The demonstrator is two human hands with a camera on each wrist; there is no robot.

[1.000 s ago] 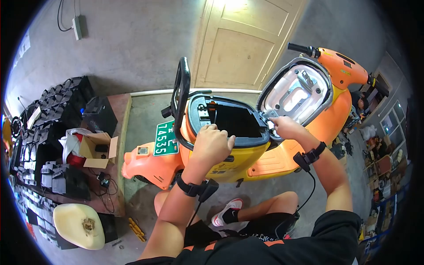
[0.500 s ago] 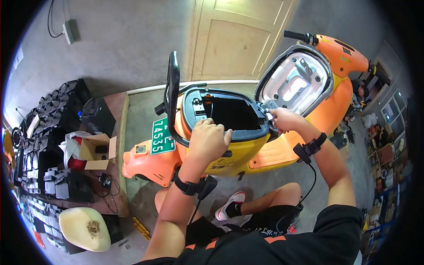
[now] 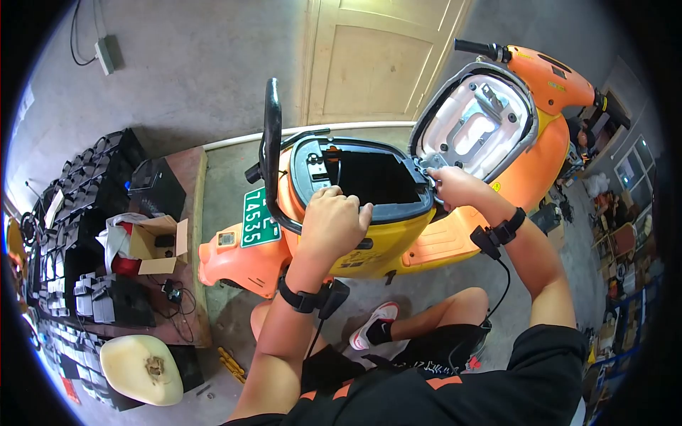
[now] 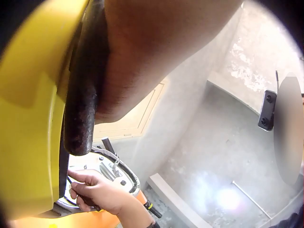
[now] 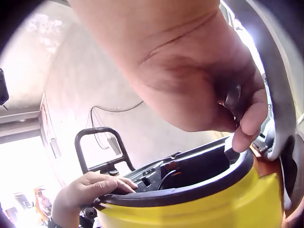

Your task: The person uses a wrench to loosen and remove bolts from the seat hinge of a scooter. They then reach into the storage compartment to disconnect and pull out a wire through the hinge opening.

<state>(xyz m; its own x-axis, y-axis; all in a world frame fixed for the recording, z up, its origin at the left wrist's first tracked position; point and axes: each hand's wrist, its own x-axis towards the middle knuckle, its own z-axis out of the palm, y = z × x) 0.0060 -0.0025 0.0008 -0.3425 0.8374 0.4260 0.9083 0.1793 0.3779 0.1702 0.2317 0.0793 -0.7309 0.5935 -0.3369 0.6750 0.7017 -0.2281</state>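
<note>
An orange and yellow scooter [image 3: 550,174] stands with its seat [image 3: 515,142] tipped up, the pale underside showing. My left hand [image 3: 334,221] rests on the near rim [image 3: 401,212] of the dark storage compartment; its fingers lie over the edge in the right wrist view. At the hinge [image 3: 425,166] between seat and compartment, my right hand [image 3: 458,190] grips a slim tool with a dark handle [image 5: 232,97], its end showing in the palm. A thin dark shaft juts from those fingers in the left wrist view. My fingers hide the tip, so its exact kind I cannot tell.
A black grab bar [image 3: 272,135] rises at the scooter's rear, above a green plate [image 3: 261,220]. On the left, black battery-like boxes [image 3: 106,160] and an open carton [image 3: 160,245] sit by a loose cream seat [image 3: 138,373]. A door [image 3: 369,78] lies behind.
The head view has shifted slightly, so the scooter appears a little higher. My left hand stays on the rim and my right hand stays at the hinge.
</note>
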